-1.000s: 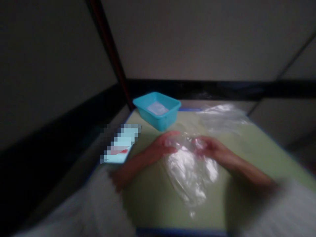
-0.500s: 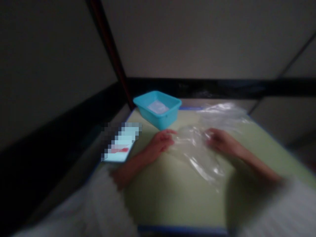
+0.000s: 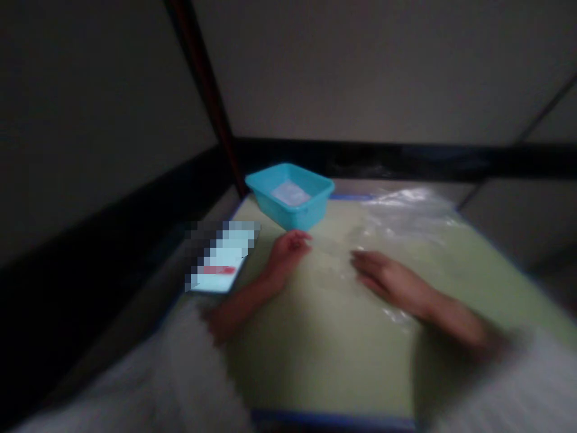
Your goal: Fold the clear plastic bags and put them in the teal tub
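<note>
A clear plastic bag [image 3: 331, 273] lies spread on the pale yellow-green tabletop between my hands, its outline faint. My left hand [image 3: 291, 249] is at the bag's far left edge, fingers curled and pinched there. Stretched out with flat fingers, my right hand [image 3: 392, 279] rests palm down over the right part of the bag, holding nothing. Part of the bag is hidden under it, and a shiny crumpled piece shows below the wrist. The picture is dim and blurred.
Behind my left hand stands a turquoise basin [image 3: 295, 216] with a whitish item [image 3: 291, 193] inside. A lit phone or tablet [image 3: 225, 258], partly pixelated, lies at left. More clear plastic [image 3: 410, 210] is heaped at the back right. The table [image 3: 324, 373] has blue edges.
The bag, crumpled between both hands before, now lies flatter. My right hand has moved left and down, and its curled fingers have straightened. My left hand has shifted slightly left.
</note>
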`<state>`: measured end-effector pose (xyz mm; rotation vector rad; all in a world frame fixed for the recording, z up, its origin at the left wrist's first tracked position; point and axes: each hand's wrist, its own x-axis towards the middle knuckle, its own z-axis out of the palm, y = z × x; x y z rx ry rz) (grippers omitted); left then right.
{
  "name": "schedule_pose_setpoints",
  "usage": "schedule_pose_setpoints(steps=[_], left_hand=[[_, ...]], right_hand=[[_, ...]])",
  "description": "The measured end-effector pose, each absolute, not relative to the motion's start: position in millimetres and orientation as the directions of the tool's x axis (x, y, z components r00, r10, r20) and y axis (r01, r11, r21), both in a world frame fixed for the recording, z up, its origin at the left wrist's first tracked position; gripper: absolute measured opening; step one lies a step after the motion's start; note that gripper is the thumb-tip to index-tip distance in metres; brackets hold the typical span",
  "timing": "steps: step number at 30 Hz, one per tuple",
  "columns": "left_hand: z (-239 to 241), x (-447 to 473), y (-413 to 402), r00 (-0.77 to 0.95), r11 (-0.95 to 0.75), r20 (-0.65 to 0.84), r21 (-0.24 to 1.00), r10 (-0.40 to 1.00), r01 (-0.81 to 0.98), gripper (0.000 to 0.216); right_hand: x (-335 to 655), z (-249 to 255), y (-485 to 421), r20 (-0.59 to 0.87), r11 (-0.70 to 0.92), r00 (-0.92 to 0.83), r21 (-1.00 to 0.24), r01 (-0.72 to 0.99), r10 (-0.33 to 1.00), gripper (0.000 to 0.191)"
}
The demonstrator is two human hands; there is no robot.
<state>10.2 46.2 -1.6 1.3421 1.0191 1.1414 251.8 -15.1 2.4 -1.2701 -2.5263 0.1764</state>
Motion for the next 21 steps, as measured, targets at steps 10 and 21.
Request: schedule_pose_setpoints(steps=[10, 21], left_hand=[[-2, 19, 25, 0.462, -0.503, 0.361, 0.833, 0.810, 0.230, 0.007], [-9, 22, 3, 0.794, -0.854, 0.324, 0.279, 0.515, 0.440, 0.030]], right_hand=[[244, 17, -22, 0.141, 0.780, -0.829, -0.452, 0.433, 0.541, 0.032], [239, 24, -27, 0.160, 0.721, -0.810, -0.575, 0.388, 0.564, 0.028]])
